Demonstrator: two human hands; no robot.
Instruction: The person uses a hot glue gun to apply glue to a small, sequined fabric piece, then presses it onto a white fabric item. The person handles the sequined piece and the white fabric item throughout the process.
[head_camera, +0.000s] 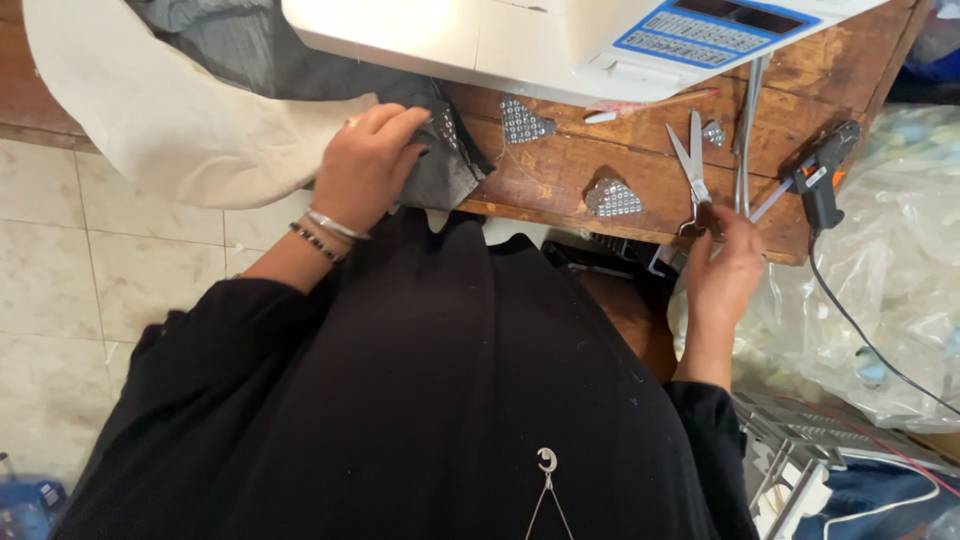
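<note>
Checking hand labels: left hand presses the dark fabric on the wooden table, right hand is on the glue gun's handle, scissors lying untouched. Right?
Not quite. The head view shows the right hand at the handles of the scissors, not on the glue gun, which lies untouched further right. The rest holds: the left hand presses the dark fabric on the wooden table.

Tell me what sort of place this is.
Probably a small sewing or tailoring workspace. A white sewing machine sits on a wooden table, with scissors by the right hand and grey fabric under the left hand.
</note>
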